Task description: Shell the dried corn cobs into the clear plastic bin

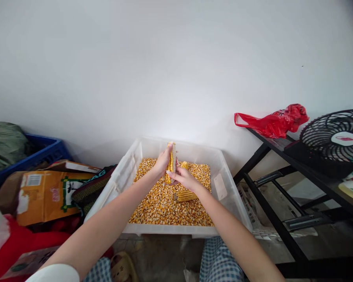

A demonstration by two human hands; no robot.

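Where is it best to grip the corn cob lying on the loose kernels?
Around the middle of the lying cob, from above, closing across its width: it lies flat and almost sideways on the kernels, just below the right hand, which with the left hand holds the upright cob.

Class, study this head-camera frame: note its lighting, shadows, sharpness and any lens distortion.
Head view: soft, even light, no glare on the white wall; only a faint shadow by the plastic tub; left hand, right hand and corn cob sharp at centre; forearms stretched towards the lower edge by the wide lens; top right corner darkened.
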